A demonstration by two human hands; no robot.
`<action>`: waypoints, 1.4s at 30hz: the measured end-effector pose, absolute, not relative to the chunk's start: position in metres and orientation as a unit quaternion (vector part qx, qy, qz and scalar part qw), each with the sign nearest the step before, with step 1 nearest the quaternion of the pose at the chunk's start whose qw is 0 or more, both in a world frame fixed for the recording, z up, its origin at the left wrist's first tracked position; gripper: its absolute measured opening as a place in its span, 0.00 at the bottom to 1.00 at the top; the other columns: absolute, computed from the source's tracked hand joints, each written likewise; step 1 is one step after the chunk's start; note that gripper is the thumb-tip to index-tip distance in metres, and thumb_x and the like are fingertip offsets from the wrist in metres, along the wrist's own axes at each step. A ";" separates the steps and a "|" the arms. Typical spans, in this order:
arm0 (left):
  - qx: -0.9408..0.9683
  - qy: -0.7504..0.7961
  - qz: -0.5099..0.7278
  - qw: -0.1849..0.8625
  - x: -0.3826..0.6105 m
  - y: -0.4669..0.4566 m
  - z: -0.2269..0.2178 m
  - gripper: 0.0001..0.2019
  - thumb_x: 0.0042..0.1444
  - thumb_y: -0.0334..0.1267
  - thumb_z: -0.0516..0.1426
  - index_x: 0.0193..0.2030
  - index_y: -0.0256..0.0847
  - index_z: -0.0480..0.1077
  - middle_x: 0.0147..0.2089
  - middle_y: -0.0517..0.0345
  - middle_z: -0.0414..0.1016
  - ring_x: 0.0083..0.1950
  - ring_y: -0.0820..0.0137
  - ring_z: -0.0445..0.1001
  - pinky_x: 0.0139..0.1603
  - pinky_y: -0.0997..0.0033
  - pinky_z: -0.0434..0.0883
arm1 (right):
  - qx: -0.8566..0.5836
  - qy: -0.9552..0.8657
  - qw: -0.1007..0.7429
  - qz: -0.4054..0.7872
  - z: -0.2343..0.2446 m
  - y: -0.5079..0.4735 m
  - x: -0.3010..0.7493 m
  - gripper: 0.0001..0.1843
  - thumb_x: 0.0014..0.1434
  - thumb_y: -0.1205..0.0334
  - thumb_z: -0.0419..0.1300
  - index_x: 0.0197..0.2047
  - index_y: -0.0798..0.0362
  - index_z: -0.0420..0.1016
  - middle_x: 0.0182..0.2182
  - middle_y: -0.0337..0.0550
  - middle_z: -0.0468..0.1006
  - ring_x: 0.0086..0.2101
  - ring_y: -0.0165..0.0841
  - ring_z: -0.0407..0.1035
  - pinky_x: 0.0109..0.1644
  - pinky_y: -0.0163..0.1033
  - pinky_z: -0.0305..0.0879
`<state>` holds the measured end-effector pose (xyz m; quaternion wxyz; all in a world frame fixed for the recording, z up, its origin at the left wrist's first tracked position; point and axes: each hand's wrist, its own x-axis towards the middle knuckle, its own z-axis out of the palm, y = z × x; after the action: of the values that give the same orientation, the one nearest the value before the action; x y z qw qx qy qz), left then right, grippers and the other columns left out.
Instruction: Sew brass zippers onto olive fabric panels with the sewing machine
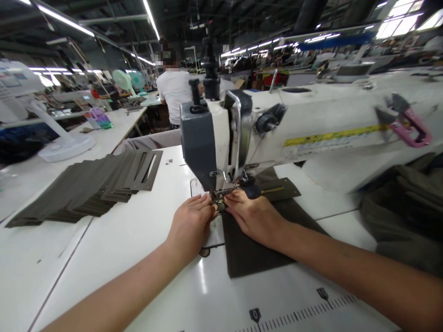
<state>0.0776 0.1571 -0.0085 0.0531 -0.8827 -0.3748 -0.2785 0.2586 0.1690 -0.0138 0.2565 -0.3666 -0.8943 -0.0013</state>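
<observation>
A white and grey sewing machine stands on the white table. A dark olive fabric piece lies under its needle area. My left hand rests at the fabric's left edge, fingers curled together and pinching it right by the presser foot. My right hand lies on the fabric just right of the needle, its fingertips pressed down on the cloth and meeting the left hand's. What the fingertips pinch is partly hidden.
A fanned stack of dark olive cut pieces lies on the table to the left. A heap of olive cloth sits at the right. Pink-handled scissors rest on the machine arm. A person in a white shirt sits beyond. A ruler scale marks the table's front.
</observation>
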 end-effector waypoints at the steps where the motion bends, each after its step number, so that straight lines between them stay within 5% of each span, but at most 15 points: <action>1: -0.882 -0.375 -0.279 0.054 0.077 0.158 -0.008 0.08 0.57 0.30 0.51 0.33 0.37 0.71 0.41 0.50 0.77 0.45 0.63 0.75 0.51 0.59 0.70 | -0.367 -0.895 0.252 0.001 -0.013 0.170 0.259 0.09 0.57 0.73 0.51 0.35 0.59 0.72 0.40 0.52 0.75 0.45 0.38 0.67 0.50 0.42 0.65; 30: -0.878 -0.377 -0.285 0.077 0.075 0.161 -0.008 0.09 0.57 0.29 0.49 0.34 0.37 0.71 0.40 0.50 0.77 0.42 0.64 0.76 0.48 0.58 0.72 | -0.351 -0.887 0.300 0.004 -0.015 0.175 0.259 0.10 0.57 0.72 0.50 0.31 0.54 0.72 0.36 0.46 0.76 0.39 0.36 0.70 0.46 0.41 0.65; 42: -0.872 -0.394 -0.285 0.053 0.075 0.157 -0.012 0.08 0.57 0.29 0.51 0.32 0.38 0.71 0.42 0.51 0.77 0.46 0.64 0.74 0.50 0.59 0.71 | -0.379 -0.878 0.290 0.044 -0.015 0.170 0.257 0.11 0.58 0.71 0.49 0.38 0.57 0.72 0.37 0.49 0.76 0.43 0.36 0.69 0.49 0.41 0.64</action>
<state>0.0747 0.1575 -0.0118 0.0533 -0.8719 -0.3942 -0.2855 0.2569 0.1699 -0.0150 0.2901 -0.3789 -0.8777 0.0436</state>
